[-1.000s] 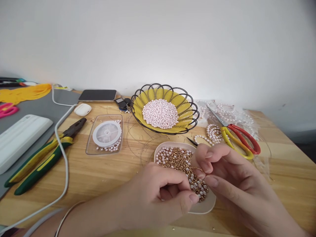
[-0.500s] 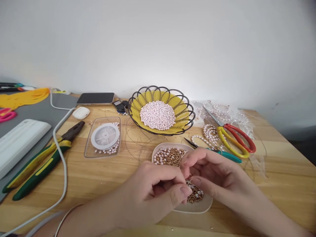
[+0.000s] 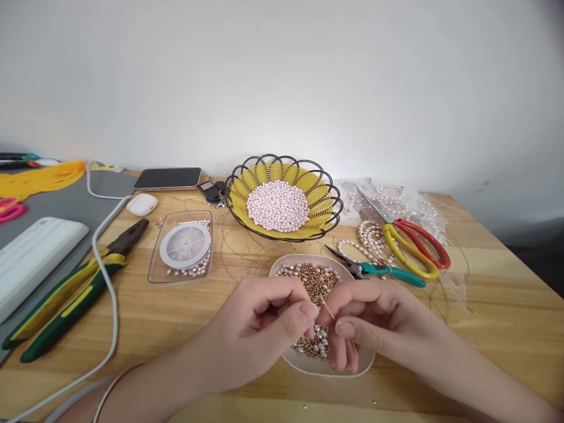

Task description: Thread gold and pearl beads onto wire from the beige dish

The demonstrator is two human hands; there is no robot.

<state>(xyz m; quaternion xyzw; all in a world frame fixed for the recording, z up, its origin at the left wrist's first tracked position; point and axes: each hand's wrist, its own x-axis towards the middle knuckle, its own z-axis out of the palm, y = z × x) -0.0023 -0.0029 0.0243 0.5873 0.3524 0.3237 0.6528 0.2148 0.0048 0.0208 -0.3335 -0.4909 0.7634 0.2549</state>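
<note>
My left hand (image 3: 268, 332) is closed, thumb and forefinger pinched on one end of a thin gold strand (image 3: 327, 309). The other end runs to my right hand (image 3: 383, 320), where it is pinched between thumb and forefinger. The strand looks twisted or finely beaded; it is too small to tell which. Both hands are over a pale dish (image 3: 328, 372) holding gold beads (image 3: 315, 282) and pearl beads (image 3: 321, 338). Part of the dish is hidden behind my fingers. Behind my right hand lie green-handled pliers (image 3: 392, 272).
A yellow basket (image 3: 324, 205) of pearl beads stands at the back. Scissors (image 3: 423, 244) and bead strings (image 3: 372, 238) lie right. On the left are a spool (image 3: 185, 245) in a clear box (image 3: 154, 267), large pliers (image 3: 83, 288), a white cable (image 3: 115, 317) and a phone (image 3: 167, 178).
My hands have moved slightly apart, the left one to the left, and the gold strand now shows between them. More of the dish's beads and the green-handled pliers are visible.
</note>
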